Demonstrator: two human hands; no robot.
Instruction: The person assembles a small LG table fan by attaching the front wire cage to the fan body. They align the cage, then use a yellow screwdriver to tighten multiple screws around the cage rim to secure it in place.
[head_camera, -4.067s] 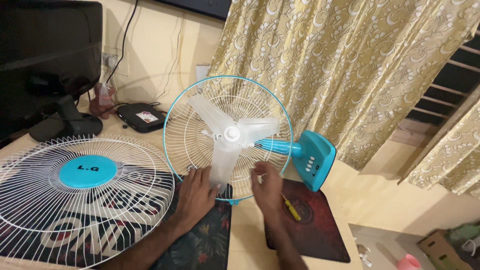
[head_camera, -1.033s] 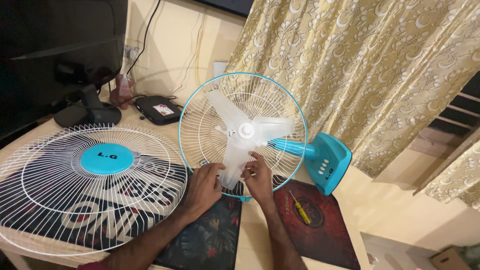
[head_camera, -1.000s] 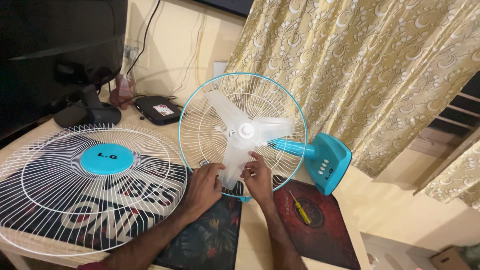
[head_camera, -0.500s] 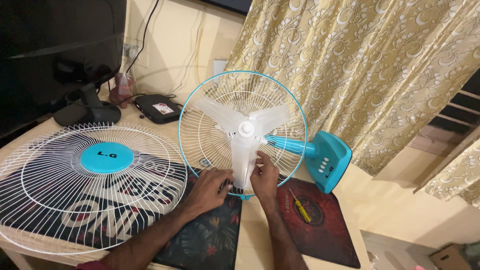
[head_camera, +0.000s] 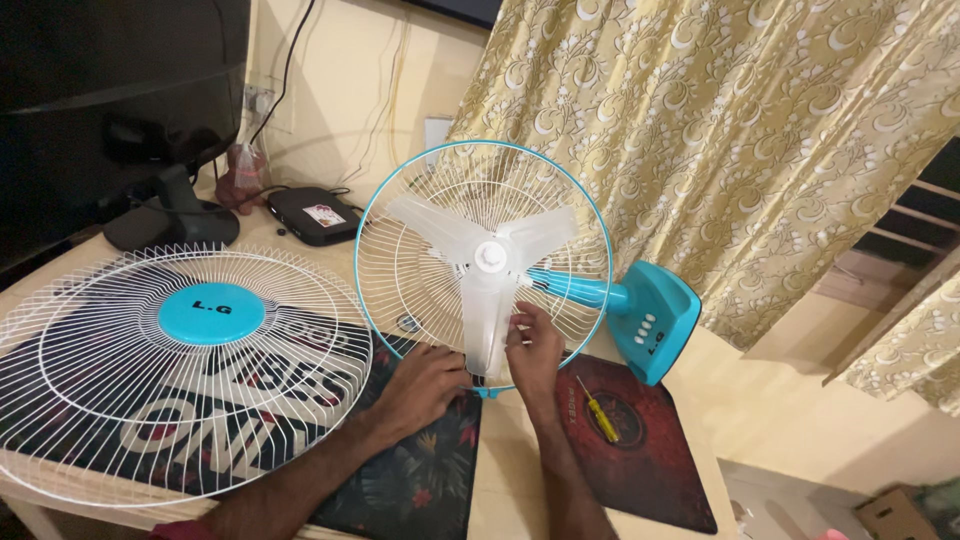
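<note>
A blue table fan lies tipped on the desk, its rear wire guard (head_camera: 405, 250) ringed in blue and facing me. The clear three-blade propeller (head_camera: 487, 260) sits on the hub, one blade pointing straight down. My right hand (head_camera: 534, 345) pinches the right edge of that lower blade. My left hand (head_camera: 428, 382) rests at the bottom rim of the guard, fingertips by the blade's tip. The fan's blue base (head_camera: 655, 320) with white buttons points right.
The detached white front guard (head_camera: 110, 400) with a blue centre cap lies flat at left on a printed mat. A yellow-handled screwdriver (head_camera: 598, 410) lies on the dark red mat. A monitor (head_camera: 110, 100) and small black box (head_camera: 313, 215) stand behind; a patterned curtain (head_camera: 720, 130) hangs right.
The propeller has turned, so one blade now hangs straight down. Both hands moved lower, the left from the blade down to the guard's bottom rim.
</note>
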